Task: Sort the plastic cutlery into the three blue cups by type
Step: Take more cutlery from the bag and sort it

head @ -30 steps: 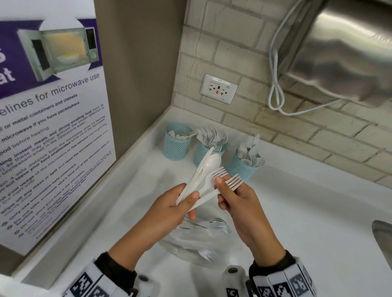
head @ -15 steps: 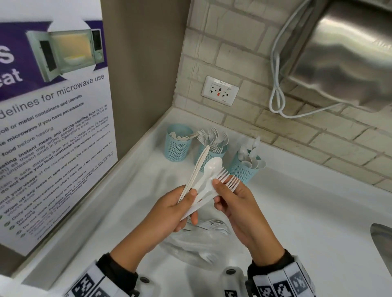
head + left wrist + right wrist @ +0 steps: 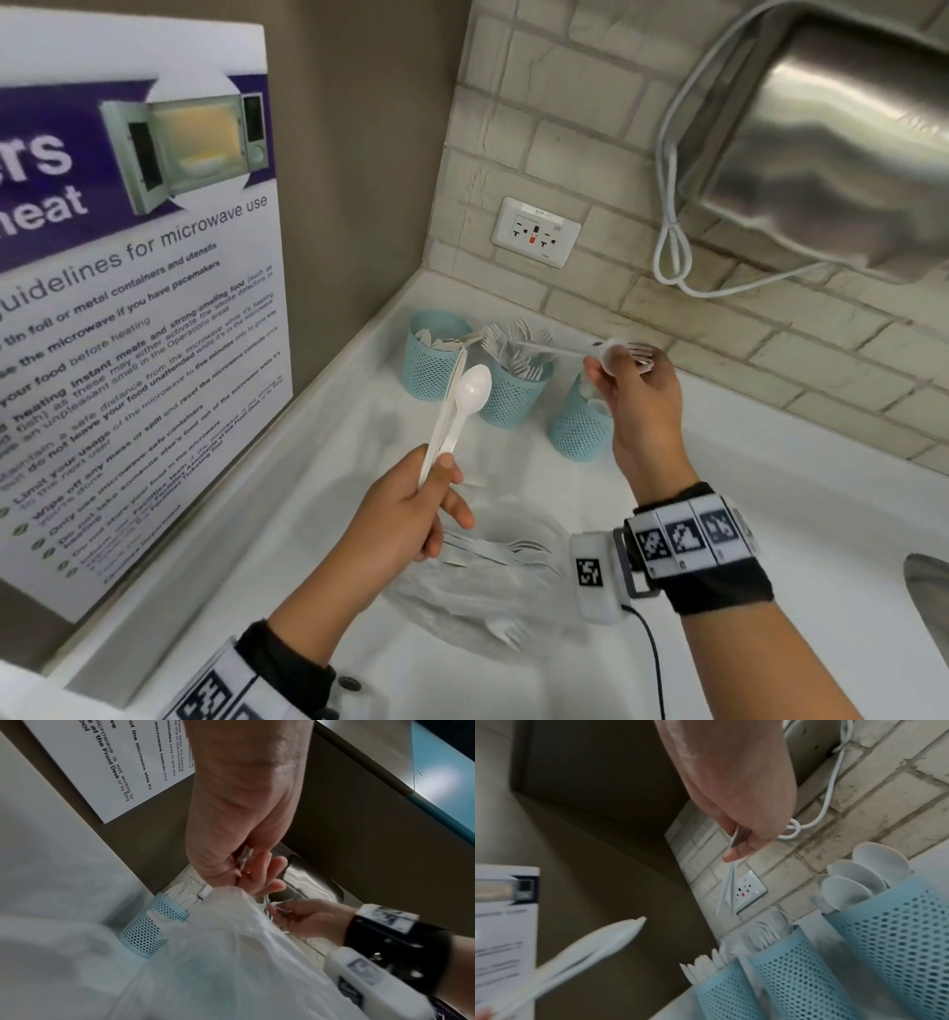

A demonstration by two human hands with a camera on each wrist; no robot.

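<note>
Above the fork cup (image 3: 516, 390), right hand (image 3: 637, 406) now pinching forks (image 3: 624, 354) pulled from left hand (image 3: 405, 509), left clutching spoon (image 3: 470, 393) and knife (image 3: 447, 411); drop pending.

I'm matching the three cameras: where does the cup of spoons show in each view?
Head: spoon cup, rightmost of three, partly behind the right hand.
Left wrist: not visible.
Right wrist: lower right, bowls up.
Shared landmark: wall socket.

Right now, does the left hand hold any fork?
No, the left hand holds only a spoon and a knife.
</note>
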